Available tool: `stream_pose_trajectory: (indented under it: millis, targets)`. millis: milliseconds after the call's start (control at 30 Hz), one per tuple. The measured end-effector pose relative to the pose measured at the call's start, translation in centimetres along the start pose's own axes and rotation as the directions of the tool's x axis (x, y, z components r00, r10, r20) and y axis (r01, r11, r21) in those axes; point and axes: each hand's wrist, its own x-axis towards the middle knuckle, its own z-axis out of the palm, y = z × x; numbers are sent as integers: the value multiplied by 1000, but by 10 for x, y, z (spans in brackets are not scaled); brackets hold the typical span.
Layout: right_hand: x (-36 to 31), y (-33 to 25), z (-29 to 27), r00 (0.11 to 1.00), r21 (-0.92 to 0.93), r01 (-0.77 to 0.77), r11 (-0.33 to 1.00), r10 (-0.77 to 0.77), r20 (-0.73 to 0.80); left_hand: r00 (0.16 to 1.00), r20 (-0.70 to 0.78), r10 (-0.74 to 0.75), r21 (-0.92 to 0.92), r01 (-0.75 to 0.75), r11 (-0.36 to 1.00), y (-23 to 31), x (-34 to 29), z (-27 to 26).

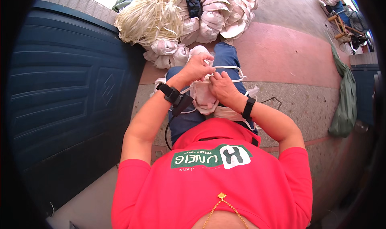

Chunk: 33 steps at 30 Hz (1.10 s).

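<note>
Above my lap, a pale pinkish-white mesh fabric piece [203, 97] lies across my jeans. My left hand [196, 69] is pinched at its far end, fingertips on a narrow white cord [235, 68] that loops out to the right. Close beside it, my right hand [225, 89] has its fingers curled together at the edge of the mesh piece. What lies under the right fingertips is mostly hidden. More white cord hangs around both thighs, and other pale pieces show beneath the hands.
Ahead of my knees sit a large bundle of cream strips [155, 20] and stacked pale fabric bundles [215, 18], with a black phone [194, 4] among them. A dark blue door [60, 84] stands left. Green cloth [343, 96] hangs right; a wooden frame [339, 26] is farther off.
</note>
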Motion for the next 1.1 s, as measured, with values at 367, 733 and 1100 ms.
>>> stream_pose_trajectory:
  millis: [367, 733, 1100]
  targets:
    - [-85, 144, -240, 410, -181, -732, 657, 213, -887, 997, 68, 38, 454, -65, 889, -7, 13, 29]
    - [-15, 65, -109, 648, 860, -185, -476, 599, 471, 905, -135, 403, 587, -255, 769, -72, -42, -26]
    - [4, -46, 2, 919, 551, -394, 736, 330, 215, 983, -136, 124, 64, -117, 991, -72, -60, -33]
